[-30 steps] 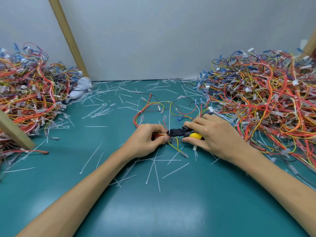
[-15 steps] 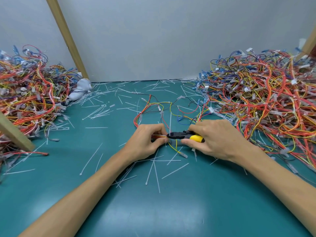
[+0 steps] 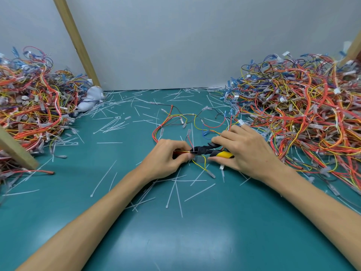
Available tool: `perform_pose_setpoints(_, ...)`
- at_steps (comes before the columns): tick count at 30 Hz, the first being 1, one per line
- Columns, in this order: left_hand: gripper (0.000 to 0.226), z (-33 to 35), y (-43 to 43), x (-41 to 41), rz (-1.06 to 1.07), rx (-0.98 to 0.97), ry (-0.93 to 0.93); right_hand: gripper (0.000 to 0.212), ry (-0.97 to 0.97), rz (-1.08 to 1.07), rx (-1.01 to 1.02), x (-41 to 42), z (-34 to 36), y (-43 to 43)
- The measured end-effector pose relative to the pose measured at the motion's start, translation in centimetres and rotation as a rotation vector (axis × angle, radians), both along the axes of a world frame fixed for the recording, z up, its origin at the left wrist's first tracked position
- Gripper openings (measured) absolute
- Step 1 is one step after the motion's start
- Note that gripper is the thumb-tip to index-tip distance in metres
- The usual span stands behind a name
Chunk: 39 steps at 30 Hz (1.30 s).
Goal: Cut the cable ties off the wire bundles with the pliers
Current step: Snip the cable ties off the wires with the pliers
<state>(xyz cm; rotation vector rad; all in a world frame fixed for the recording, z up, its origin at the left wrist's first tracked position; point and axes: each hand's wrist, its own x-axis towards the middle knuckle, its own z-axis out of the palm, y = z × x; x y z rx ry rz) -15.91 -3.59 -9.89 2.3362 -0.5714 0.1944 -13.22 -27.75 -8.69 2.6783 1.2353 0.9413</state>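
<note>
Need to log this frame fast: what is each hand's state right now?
Left hand: closed, pinching the wire bundle beside the tip of the pliers.
Right hand: closed, gripping the pliers' handles.

Pliers (image 3: 207, 151): black head, yellow-and-black handles, lay roughly level with the nose pointing left, gripped in the right hand (image 3: 246, 151). Nose met a white cable tie (image 3: 192, 133) on the wire bundle (image 3: 176, 116) pinched in the left hand (image 3: 168, 159). Bundle was red, yellow and black wires, looping out behind both hands. Cut ties (image 3: 176, 192) lay scattered around. Tangled wire piles sat far left (image 3: 29, 106) and far right (image 3: 302, 114).
</note>
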Motion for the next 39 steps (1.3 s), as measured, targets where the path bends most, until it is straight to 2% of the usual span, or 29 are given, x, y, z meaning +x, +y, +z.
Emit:
perform_pose_setpoints(12,0.016,0.3,-0.1,-0.1,0.015,-0.02,0.038,0.044,0.154,-0.009,0.043,-0.3,0.8,-0.1)
perform_pose_setpoints(17,0.006,0.1,-0.3,-0.1,0.008,-0.006,-0.055,0.057,0.299,-0.118,0.045,-0.4,0.7,-0.3)
perform_pose_setpoints(21,0.004,0.3,-0.6,-0.2,0.03,-0.098,-0.171,0.069,0.375,-0.117,0.082,-0.1,1.0,-0.6)
perform_pose_setpoints(26,0.006,0.2,-0.9,-0.2,0.046,-0.154,-0.178,0.08,0.442,-0.139,0.074,0.1,1.5,-0.6)
perform_pose_setpoints(39,0.009,-0.3,-1.0,-0.2,0.044,-0.126,-0.24,0.067,0.598,-0.108,0.12,0.4,2.0,-1.1)
